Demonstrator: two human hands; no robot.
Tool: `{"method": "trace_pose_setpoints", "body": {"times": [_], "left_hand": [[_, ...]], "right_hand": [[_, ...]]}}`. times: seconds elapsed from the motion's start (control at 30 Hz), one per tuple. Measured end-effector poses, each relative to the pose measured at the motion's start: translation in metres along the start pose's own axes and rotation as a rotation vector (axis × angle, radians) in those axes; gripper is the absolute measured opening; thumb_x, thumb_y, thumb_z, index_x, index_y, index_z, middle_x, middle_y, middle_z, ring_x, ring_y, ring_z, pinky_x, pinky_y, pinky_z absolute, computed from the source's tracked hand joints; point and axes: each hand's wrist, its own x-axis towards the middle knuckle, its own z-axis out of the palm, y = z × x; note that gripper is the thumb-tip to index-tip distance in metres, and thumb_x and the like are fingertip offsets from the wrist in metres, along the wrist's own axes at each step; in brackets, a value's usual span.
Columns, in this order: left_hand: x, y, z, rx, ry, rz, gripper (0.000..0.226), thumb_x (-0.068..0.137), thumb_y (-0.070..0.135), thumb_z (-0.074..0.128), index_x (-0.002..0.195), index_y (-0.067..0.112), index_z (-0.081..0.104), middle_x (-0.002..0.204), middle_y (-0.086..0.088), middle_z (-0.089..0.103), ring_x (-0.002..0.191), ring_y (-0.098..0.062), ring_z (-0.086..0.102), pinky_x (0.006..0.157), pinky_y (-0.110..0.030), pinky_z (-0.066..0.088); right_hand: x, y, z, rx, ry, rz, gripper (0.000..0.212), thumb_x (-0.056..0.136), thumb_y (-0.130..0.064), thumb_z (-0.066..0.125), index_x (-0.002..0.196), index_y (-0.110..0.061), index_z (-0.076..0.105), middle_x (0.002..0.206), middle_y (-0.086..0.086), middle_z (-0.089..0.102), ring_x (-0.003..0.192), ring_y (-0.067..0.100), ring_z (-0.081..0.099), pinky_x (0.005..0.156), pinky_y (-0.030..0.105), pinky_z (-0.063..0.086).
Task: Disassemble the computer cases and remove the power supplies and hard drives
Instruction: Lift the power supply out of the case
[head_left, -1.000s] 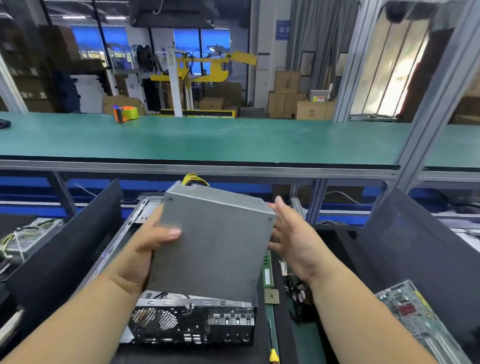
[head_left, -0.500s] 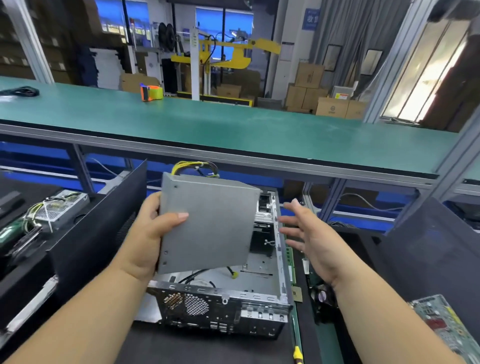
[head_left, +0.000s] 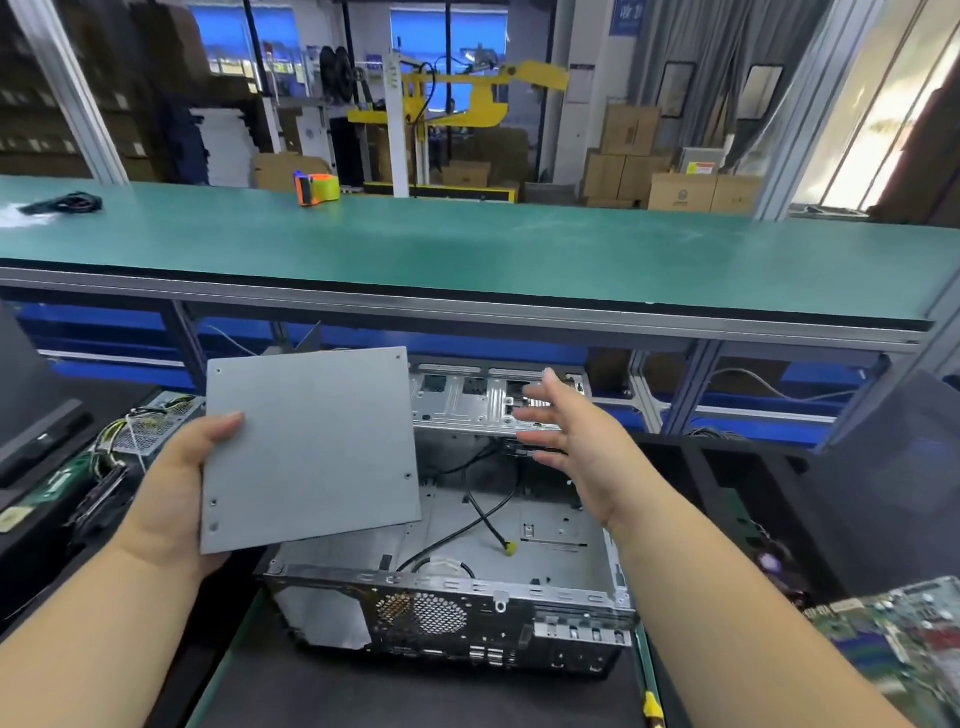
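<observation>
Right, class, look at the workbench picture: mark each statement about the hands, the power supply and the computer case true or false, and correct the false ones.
1. The left hand grips the grey power supply. True.
2. The right hand also holds the power supply. False: it is open above the computer case, touching nothing.
3. The power supply sits inside the case. False: it is lifted out, held to the case's left.
4. A tape dispenser stands on the green shelf. True.
5. A circuit board lies to the right of the case. True.
</observation>
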Motion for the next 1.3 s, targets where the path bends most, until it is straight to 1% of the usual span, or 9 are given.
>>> {"method": "trace_pose_setpoints", "body": {"times": [0.17,0.37,0.6,0.7,0.8,0.9,1.03,1.13,1.3], "left_hand": [[0.006,0.000,-0.001,0.017,0.035,-0.065,0.030,0.081,0.042,0.059,0.098,0.023,0.075,0.098,-0.006,0.076,0.072,-0.027,0.074,0.054,-0.043,0.058],[0.015,0.017,0.021,0.168,-0.059,-0.229,0.031,0.064,0.039,0.065,0.071,0.014,0.081,0.083,-0.013,0.075,0.062,-0.030,0.072,0.056,-0.039,0.059],[0.030,0.025,0.071,0.578,-0.390,-0.502,0.076,0.016,0.036,0.094,0.080,-0.001,0.074,0.075,-0.014,0.074,0.059,-0.024,0.071,0.065,-0.031,0.056],[0.032,0.027,0.082,0.584,-0.456,-0.473,0.065,0.040,0.052,0.091,0.090,0.012,0.079,0.093,-0.013,0.075,0.078,-0.027,0.073,0.081,-0.039,0.056],[0.041,0.028,0.076,0.516,-0.444,-0.401,0.095,0.065,0.077,0.068,0.126,0.004,0.063,0.122,-0.024,0.065,0.110,-0.038,0.064,0.099,-0.048,0.046],[0.047,0.027,0.068,0.161,-0.437,-0.367,0.085,0.089,0.070,0.040,0.133,-0.002,0.055,0.120,-0.022,0.065,0.095,-0.030,0.068,0.079,-0.037,0.057],[0.056,0.013,0.055,0.336,-0.103,-0.153,0.035,0.103,0.030,0.045,0.114,0.001,0.061,0.095,-0.016,0.068,0.074,-0.019,0.064,0.068,-0.022,0.053],[0.061,-0.001,0.047,0.572,-0.004,-0.140,0.013,0.100,0.003,0.044,0.104,0.007,0.056,0.079,-0.008,0.056,0.060,-0.011,0.051,0.053,-0.016,0.043],[0.058,-0.026,0.035,0.793,0.056,-0.082,0.019,0.091,0.009,0.057,0.103,0.020,0.065,0.101,-0.014,0.069,0.087,-0.025,0.063,0.086,-0.039,0.052]], "right_hand": [[0.008,-0.004,0.015,-0.105,-0.115,-0.058,0.046,0.089,-0.068,0.050,0.120,-0.034,0.059,0.119,-0.007,0.063,0.108,0.014,0.062,0.103,0.038,0.046],[0.015,-0.017,0.020,-0.268,-0.370,-0.064,0.105,0.049,-0.075,0.070,0.143,-0.039,0.040,0.131,-0.006,0.058,0.112,0.013,0.061,0.096,0.035,0.048],[0.015,-0.001,0.010,-0.401,-0.567,0.027,0.067,0.064,-0.042,0.083,0.124,-0.024,0.062,0.117,-0.002,0.072,0.109,0.020,0.068,0.102,0.045,0.051],[0.015,0.014,-0.002,-0.232,-0.534,0.015,0.081,0.054,-0.052,0.088,0.123,-0.018,0.065,0.118,0.005,0.072,0.107,0.026,0.069,0.094,0.040,0.055],[0.019,0.028,-0.016,0.108,-0.441,0.056,0.081,0.026,-0.052,0.097,0.095,-0.011,0.080,0.100,0.013,0.076,0.085,0.024,0.074,0.073,0.030,0.059],[0.021,0.039,-0.022,0.477,-0.296,0.095,0.079,0.011,-0.044,0.100,0.079,-0.008,0.082,0.085,0.013,0.076,0.069,0.025,0.074,0.060,0.032,0.061],[0.020,0.036,-0.020,0.748,-0.300,0.021,0.057,0.046,-0.047,0.095,0.092,-0.017,0.081,0.102,0.009,0.075,0.089,0.031,0.072,0.082,0.055,0.056],[0.025,0.033,-0.020,0.776,-0.264,0.030,0.052,0.084,-0.063,0.056,0.105,-0.019,0.077,0.109,0.017,0.072,0.094,0.040,0.070,0.080,0.060,0.051],[0.031,0.030,-0.015,0.737,-0.222,0.035,0.062,0.085,-0.072,0.047,0.107,-0.021,0.076,0.110,0.019,0.072,0.089,0.042,0.070,0.077,0.055,0.053]]}}
